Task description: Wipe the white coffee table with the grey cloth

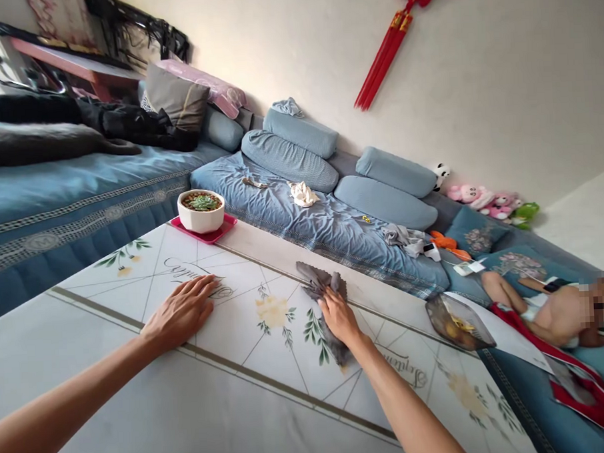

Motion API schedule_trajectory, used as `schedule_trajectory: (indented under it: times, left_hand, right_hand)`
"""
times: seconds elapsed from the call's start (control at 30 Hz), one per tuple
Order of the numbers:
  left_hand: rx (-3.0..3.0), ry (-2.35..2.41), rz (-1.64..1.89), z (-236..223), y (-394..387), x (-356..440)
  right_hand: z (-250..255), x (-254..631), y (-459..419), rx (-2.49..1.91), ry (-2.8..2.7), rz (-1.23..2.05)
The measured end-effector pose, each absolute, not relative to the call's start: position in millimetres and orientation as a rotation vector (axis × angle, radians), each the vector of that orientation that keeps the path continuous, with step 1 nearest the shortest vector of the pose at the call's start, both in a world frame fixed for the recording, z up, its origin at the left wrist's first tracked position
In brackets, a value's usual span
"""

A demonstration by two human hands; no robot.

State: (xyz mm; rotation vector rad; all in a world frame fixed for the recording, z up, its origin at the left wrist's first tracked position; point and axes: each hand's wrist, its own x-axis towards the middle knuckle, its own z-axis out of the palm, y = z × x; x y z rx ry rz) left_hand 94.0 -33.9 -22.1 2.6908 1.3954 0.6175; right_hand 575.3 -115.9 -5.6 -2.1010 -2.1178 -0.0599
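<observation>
My left hand lies flat on the white patterned table, its fingers stretched out over the printed lettering. Under my right hand is a crumpled grey cloth, pressed against the tabletop right of a printed yellow flower. The cloth spreads out beyond my fingertips and below the palm. At the table's far left corner stands a white pot with a succulent, set on a magenta tray.
A dark see-through bowl with yellow and orange contents sits at the table's right edge. Behind runs a blue sofa with cushions, loose cloths and plush toys. A person reclines at the right. A red tassel hangs on the wall.
</observation>
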Motion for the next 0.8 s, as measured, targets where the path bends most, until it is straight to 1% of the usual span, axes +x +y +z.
schedule_trajectory:
  times: [0.17,0.23,0.3,0.47,0.53,0.6,0.67,0.73,0.8]
  left_hand:
    - [2.677,1.387,0.587,-13.9,-36.2,95.3]
    - [2.664,1.386,0.590,-12.4,-36.8,95.3]
    - [2.652,1.389,0.598,-13.8,-36.6,95.0]
    - [2.645,1.394,0.606,-24.3,-34.0,93.2]
    - [2.651,1.395,0.618,-26.2,-33.5,92.5]
    - [2.662,1.403,0.606,-25.1,-33.8,92.4]
    - [2.671,1.409,0.586,-21.9,-34.6,92.5]
    - [2.679,1.404,0.578,-18.4,-35.5,92.6]
    - [2.680,1.395,0.579,-16.1,-36.0,92.3]
  right_hand:
    - [17.5,581.6,-50.5,-2.217,-1.969,-0.057]
    - [22.7,574.2,-42.4,-2.217,-1.961,-0.058]
    - [21.8,563.5,-66.8,-2.165,-2.016,-0.051]
    - [5.0,558.4,-188.7,-2.032,-2.152,-0.006]
    - [2.7,570.4,-200.1,-2.047,-2.127,0.011]
    - [6.2,585.1,-171.4,-2.100,-2.054,0.020]
    - [14.1,593.0,-115.6,-2.151,-1.966,0.018]
    - [22.9,584.7,-59.0,-2.165,-1.908,0.012]
    - [27.9,558.2,-28.9,-2.123,-1.921,0.023]
